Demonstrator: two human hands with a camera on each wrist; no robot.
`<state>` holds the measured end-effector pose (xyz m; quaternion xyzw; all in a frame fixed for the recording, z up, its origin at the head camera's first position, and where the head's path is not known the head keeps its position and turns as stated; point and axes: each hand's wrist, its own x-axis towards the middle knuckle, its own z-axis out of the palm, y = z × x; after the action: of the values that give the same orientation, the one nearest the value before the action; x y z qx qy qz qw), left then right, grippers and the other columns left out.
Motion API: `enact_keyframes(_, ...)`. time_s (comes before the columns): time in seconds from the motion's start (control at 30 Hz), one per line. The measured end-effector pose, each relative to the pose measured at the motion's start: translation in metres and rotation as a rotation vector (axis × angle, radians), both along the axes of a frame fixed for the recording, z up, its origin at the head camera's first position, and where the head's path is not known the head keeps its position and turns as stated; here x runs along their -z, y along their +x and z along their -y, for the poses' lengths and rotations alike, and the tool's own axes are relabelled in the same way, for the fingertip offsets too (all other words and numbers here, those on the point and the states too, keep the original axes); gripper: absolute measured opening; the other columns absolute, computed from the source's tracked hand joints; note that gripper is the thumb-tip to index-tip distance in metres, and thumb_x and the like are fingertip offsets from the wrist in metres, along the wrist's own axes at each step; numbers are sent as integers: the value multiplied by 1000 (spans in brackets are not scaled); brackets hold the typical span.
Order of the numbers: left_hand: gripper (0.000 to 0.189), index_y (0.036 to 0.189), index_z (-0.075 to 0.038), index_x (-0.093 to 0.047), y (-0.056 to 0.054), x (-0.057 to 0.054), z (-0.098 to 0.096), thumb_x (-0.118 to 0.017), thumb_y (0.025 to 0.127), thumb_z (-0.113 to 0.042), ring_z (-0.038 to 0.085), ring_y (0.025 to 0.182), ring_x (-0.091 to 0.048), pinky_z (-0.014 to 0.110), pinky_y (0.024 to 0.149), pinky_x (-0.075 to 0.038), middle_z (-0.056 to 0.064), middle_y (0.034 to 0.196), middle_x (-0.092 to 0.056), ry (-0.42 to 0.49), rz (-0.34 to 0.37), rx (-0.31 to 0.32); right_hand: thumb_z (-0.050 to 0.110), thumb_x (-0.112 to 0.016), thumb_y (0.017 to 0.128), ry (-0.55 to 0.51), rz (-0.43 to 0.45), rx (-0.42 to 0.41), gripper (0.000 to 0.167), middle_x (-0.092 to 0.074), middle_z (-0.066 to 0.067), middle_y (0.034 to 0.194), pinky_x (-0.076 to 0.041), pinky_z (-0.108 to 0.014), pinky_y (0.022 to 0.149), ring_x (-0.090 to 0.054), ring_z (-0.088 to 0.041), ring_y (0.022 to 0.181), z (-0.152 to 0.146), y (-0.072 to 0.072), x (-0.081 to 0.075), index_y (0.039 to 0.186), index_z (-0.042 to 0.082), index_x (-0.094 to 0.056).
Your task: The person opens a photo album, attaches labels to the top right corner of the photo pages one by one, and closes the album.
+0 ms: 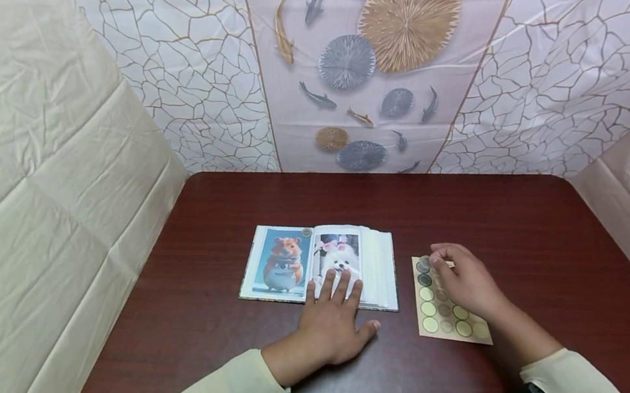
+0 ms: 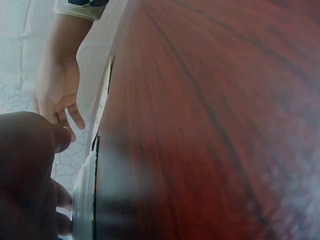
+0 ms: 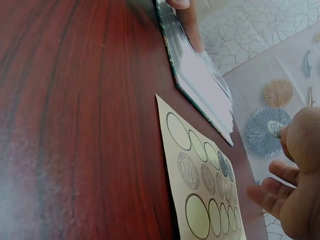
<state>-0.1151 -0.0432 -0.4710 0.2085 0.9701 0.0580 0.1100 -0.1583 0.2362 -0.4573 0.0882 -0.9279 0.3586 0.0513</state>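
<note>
An open photo album [image 1: 380,273] lies on the table, with a hamster picture [image 1: 282,267] on its left page and a white dog picture [image 1: 339,258] on its right. My left hand [image 1: 334,328] rests with spread fingers on the lower part of the right page. One round sticker [image 1: 307,231] sits at the hamster page's upper right corner. Over the upper end of a sticker sheet [image 1: 446,311] is my right hand [image 1: 469,279]. Its thumb and index finger pinch a small round sticker [image 3: 274,128], while the other fingers are loosely bent. Several circles on the sheet are bare yellow.
The dark red-brown table [image 1: 201,328] has rounded corners. Behind it hangs a patterned cloth [image 1: 405,15] with fish and discs, and plain pale cloth [image 1: 54,189] hangs at the left side.
</note>
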Motion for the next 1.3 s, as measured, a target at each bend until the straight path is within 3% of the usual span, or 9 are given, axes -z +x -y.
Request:
enact_keyframes(0.6,80,165,-23,-23,0,3,0,-35,101,-69,30,156,-2,59,121,-8,5,171,-11,6,7,-1,24,-51,109,12,45,-17,24,-53,-23,143,-44,-58,99,-55,-43,123,12,-20,3,101,4,-62)
enact_keyframes(0.83,82,165,-24,-20,-1,4,-1,-28,100,-74,29,156,0,59,121,-7,3,171,-9,-10,11,-3,24,-51,108,2,51,-31,22,-53,-23,143,-40,-58,101,-49,-44,130,16,-28,5,100,6,-62)
enact_keyframes(1.3,87,166,-25,-18,-1,4,-1,-14,98,-78,28,156,4,59,121,-4,2,171,-6,-19,35,-11,22,-52,108,-6,81,-60,20,-50,-21,146,-43,-55,99,-51,-42,128,28,-44,9,102,7,-63)
